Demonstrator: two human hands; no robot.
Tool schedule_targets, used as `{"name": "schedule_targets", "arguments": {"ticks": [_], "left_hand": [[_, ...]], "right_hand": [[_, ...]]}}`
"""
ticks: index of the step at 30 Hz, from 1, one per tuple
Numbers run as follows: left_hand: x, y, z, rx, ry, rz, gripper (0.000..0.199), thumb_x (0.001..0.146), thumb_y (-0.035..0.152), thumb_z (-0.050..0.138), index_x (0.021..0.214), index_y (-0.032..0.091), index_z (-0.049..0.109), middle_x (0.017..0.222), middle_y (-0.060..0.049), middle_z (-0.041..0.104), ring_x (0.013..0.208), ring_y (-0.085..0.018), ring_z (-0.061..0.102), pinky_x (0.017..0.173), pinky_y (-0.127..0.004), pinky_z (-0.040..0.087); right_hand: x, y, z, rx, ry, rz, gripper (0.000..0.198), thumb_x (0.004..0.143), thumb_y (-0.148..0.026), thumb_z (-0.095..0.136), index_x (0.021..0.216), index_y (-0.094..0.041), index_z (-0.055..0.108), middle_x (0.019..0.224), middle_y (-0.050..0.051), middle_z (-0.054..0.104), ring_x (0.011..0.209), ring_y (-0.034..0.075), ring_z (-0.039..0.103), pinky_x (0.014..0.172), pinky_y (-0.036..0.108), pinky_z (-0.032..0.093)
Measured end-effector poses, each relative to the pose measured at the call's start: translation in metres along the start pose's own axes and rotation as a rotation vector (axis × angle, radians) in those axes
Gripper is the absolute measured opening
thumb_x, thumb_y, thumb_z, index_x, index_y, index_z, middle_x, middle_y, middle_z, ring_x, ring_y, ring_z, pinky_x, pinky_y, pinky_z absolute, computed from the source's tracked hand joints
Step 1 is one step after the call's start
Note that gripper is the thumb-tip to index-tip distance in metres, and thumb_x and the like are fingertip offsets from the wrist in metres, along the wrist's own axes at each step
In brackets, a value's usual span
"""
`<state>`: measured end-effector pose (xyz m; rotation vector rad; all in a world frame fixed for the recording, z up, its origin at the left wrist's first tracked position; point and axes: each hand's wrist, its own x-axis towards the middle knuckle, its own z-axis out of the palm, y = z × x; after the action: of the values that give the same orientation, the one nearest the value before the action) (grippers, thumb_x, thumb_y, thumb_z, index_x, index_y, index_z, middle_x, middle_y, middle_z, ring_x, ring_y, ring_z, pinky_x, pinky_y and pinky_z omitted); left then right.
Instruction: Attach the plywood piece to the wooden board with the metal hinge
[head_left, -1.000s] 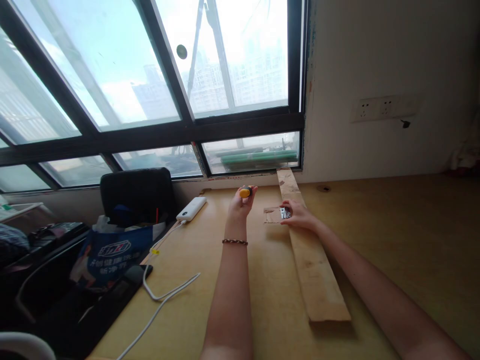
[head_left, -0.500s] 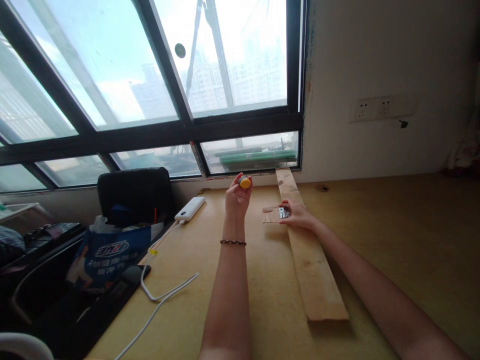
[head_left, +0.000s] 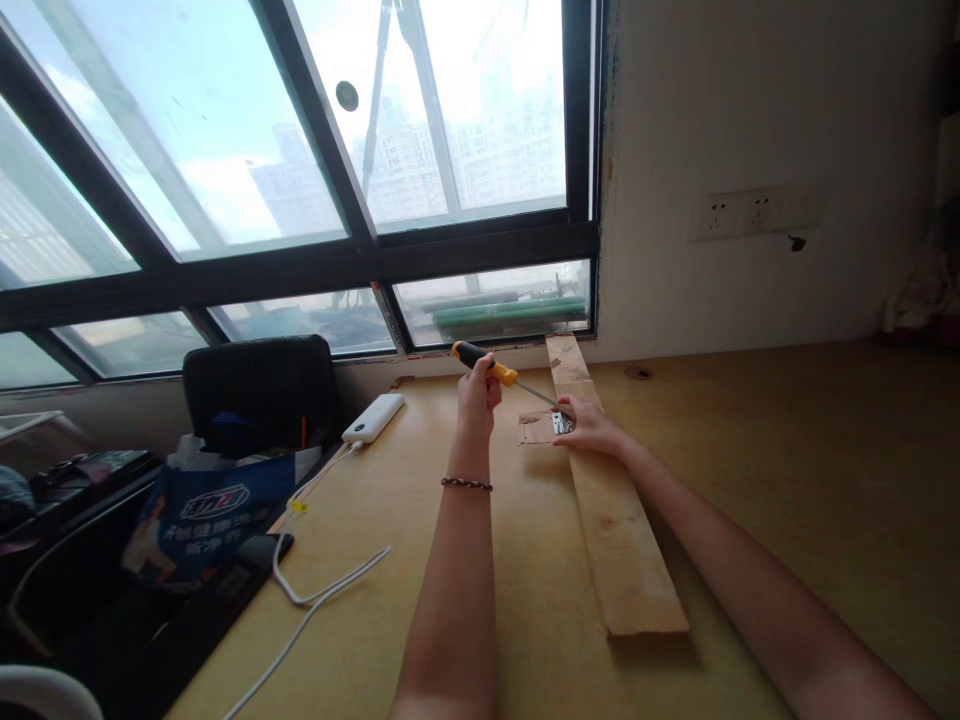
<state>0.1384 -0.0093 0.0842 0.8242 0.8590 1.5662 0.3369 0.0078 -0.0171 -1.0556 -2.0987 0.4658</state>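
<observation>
My left hand [head_left: 475,390] is closed around the black and yellow handle of a screwdriver [head_left: 504,374]. The thin metal shaft slants down to the right, its tip at a small silver metal hinge [head_left: 558,423]. My right hand [head_left: 596,432] grips the hinge between thumb and fingers, partly covering it. Beneath the hinge, a short wooden piece [head_left: 534,429] sticks out leftward from a long wooden board [head_left: 622,540]. Whether the tip sits in a screw is too small to tell.
The board lies lengthwise on a wooden table [head_left: 787,480], its far end near the window. On the left are a white power bank [head_left: 375,418] with a white cable [head_left: 300,600], a black chair [head_left: 259,390] and a blue bag [head_left: 202,520]. A wall socket [head_left: 739,213] is at right.
My left hand has turned the screwdriver, so its shaft now shows and reaches the hinge. My right hand keeps its grip on the hinge. The view has shifted slightly.
</observation>
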Motion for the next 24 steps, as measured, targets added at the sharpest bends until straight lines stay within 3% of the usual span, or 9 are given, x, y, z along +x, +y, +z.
{"name": "schedule_targets", "arguments": {"ticks": [3, 6, 8, 11, 17, 24], "left_hand": [[-0.001, -0.003, 0.005, 0.017, 0.146, 0.078, 0.032, 0.057, 0.038, 0.069, 0.065, 0.014, 0.050, 0.041, 0.008, 0.038, 0.032, -0.002, 0.034, 0.033, -0.014, 0.024], [-0.004, 0.001, 0.008, -0.052, 0.052, 0.090, 0.040, 0.058, 0.049, 0.067, 0.074, 0.017, 0.049, 0.059, 0.003, 0.055, 0.051, -0.008, 0.054, 0.049, -0.020, 0.041], [-0.007, 0.004, 0.009, -0.094, -0.025, 0.088, 0.044, 0.059, 0.056, 0.063, 0.078, 0.019, 0.049, 0.065, 0.002, 0.057, 0.060, -0.011, 0.058, 0.058, -0.025, 0.045], [-0.007, 0.004, 0.010, -0.160, -0.071, 0.076, 0.044, 0.061, 0.058, 0.061, 0.079, 0.020, 0.048, 0.059, 0.004, 0.052, 0.056, -0.009, 0.055, 0.063, -0.027, 0.045], [-0.005, -0.010, 0.018, -0.229, -0.171, 0.100, 0.034, 0.058, 0.034, 0.073, 0.069, 0.017, 0.046, 0.054, 0.007, 0.045, 0.049, -0.005, 0.048, 0.056, -0.020, 0.040], [-0.012, -0.020, 0.036, -0.193, -0.199, 0.166, 0.028, 0.060, 0.023, 0.072, 0.069, 0.017, 0.045, 0.054, 0.007, 0.044, 0.049, -0.004, 0.047, 0.052, -0.019, 0.037]], "right_hand": [[0.000, 0.001, 0.002, 0.053, -0.007, 0.014, 0.067, 0.049, -0.035, 0.077, 0.106, -0.017, 0.046, 0.104, 0.010, 0.059, 0.101, 0.023, 0.053, 0.085, 0.036, 0.042], [-0.001, 0.002, 0.003, 0.086, -0.008, 0.030, 0.067, 0.049, -0.035, 0.078, 0.105, -0.018, 0.046, 0.105, 0.010, 0.059, 0.101, 0.023, 0.054, 0.086, 0.037, 0.041], [-0.001, 0.002, 0.003, 0.083, -0.006, 0.025, 0.067, 0.048, -0.035, 0.078, 0.105, -0.018, 0.047, 0.106, 0.010, 0.059, 0.101, 0.023, 0.053, 0.086, 0.037, 0.041], [-0.001, 0.000, 0.001, 0.065, -0.004, 0.013, 0.067, 0.049, -0.035, 0.077, 0.105, -0.017, 0.047, 0.104, 0.010, 0.059, 0.101, 0.023, 0.053, 0.086, 0.037, 0.041], [-0.002, -0.004, -0.002, 0.013, -0.004, -0.005, 0.065, 0.050, -0.037, 0.077, 0.105, -0.017, 0.049, 0.105, 0.009, 0.059, 0.100, 0.023, 0.053, 0.085, 0.036, 0.041], [-0.001, -0.004, -0.002, 0.004, -0.011, -0.022, 0.061, 0.051, -0.038, 0.076, 0.103, -0.016, 0.051, 0.106, 0.009, 0.056, 0.098, 0.023, 0.054, 0.085, 0.035, 0.042]]}}
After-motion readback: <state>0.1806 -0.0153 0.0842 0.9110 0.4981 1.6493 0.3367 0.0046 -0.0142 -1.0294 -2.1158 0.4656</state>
